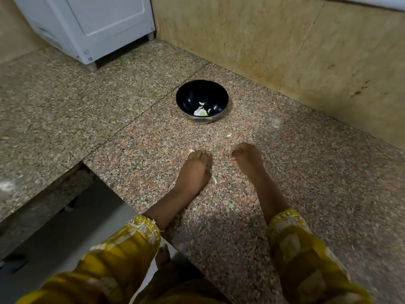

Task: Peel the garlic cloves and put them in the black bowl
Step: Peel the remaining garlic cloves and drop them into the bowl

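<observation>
Speckled granite counter [285,172] — white appliance [92,25] behind.

No readable text anywhere.
I checked the white appliance [87,25] at 11 o'clock, the black bowl [202,99] at 12 and the wall tiles [285,40] at 1: no labels, brands or numbers legible.

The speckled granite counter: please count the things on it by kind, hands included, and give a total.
Round glossy black bowl, pale garlic pieces inside: 1
Loose pale garlic skin scraps on the counter: 2
Pale garlic piece at the left hand's fingertips: 1
Bare hands, left hand and right hand: 2
Total: 6
</observation>
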